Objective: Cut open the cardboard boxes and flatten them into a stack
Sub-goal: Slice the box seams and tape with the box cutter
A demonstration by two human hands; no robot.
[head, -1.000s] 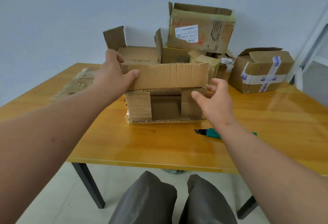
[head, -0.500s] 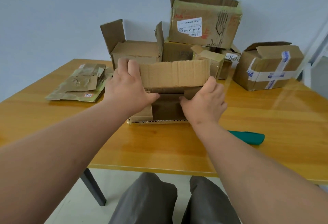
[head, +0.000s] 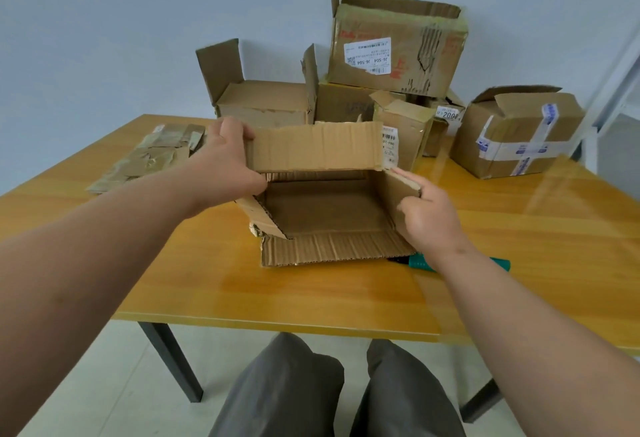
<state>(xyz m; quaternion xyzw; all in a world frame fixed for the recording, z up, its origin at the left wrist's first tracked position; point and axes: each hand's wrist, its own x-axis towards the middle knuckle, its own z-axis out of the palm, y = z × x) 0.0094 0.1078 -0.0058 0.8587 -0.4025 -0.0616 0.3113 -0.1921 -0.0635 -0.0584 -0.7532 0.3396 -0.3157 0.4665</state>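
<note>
I've opened up the cardboard box [head: 322,208] at the centre of the frame: a second ago its near flaps stood folded across the front, now the near flap lies flat on the table toward me and the inside is exposed. My left hand [head: 228,163] has moved from the top flap's edge to gripping the far flap's left end, with that flap now upright. My right hand [head: 427,215] has gone from hovering beside the box to pinching the right side flap, which is pulled outward.
</note>
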